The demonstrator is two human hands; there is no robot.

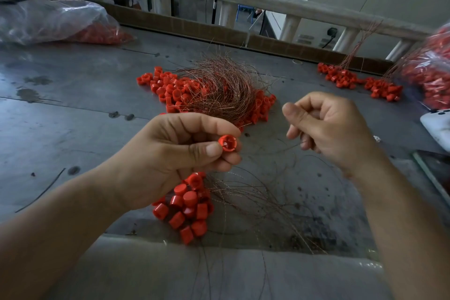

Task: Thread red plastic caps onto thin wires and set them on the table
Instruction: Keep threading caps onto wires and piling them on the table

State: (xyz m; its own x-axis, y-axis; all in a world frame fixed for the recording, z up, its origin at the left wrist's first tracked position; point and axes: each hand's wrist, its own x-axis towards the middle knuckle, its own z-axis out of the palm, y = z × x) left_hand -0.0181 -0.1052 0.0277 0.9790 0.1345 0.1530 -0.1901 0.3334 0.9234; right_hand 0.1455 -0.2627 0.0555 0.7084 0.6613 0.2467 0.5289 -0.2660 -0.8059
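Red cap [227, 143] pinched in L hand [175, 153], R hand [333, 129] curled, prob. round thin wire [287, 147] – faint.

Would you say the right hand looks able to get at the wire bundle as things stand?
Probably yes: the wire bundle lies just beyond the right hand with only bare table between them, though its fingers pinch a wire.
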